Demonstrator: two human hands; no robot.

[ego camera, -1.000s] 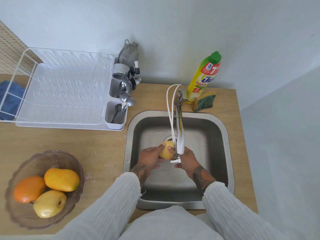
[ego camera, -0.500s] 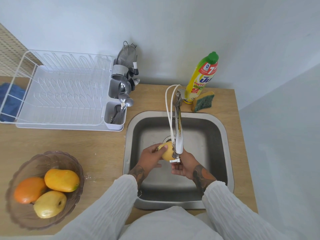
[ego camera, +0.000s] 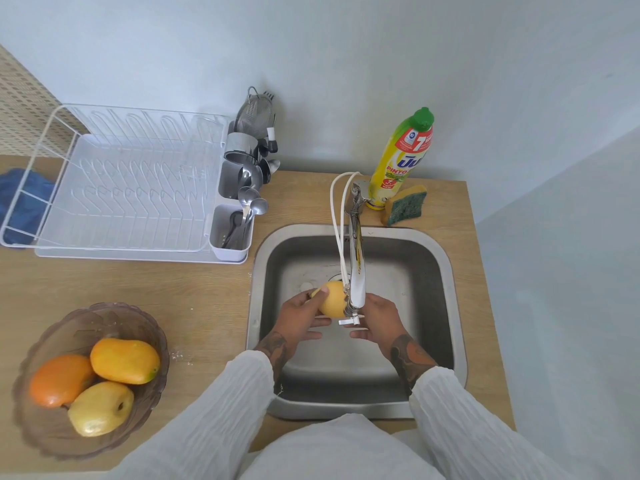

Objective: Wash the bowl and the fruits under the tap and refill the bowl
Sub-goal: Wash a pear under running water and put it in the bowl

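Fruit (ego camera: 331,299) in left hand (ego camera: 300,320), under tap (ego camera: 356,271), long axis upright

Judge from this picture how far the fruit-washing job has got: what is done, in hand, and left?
Done: the brown glass bowl already holds an orange fruit, an orange-yellow mango and a yellow apple; whether they are washed cannot be told.
In hand: the left hand holds a round yellow fruit under the chrome tap over the steel sink; the right hand is beside it.
Left: return that fruit to the bowl.
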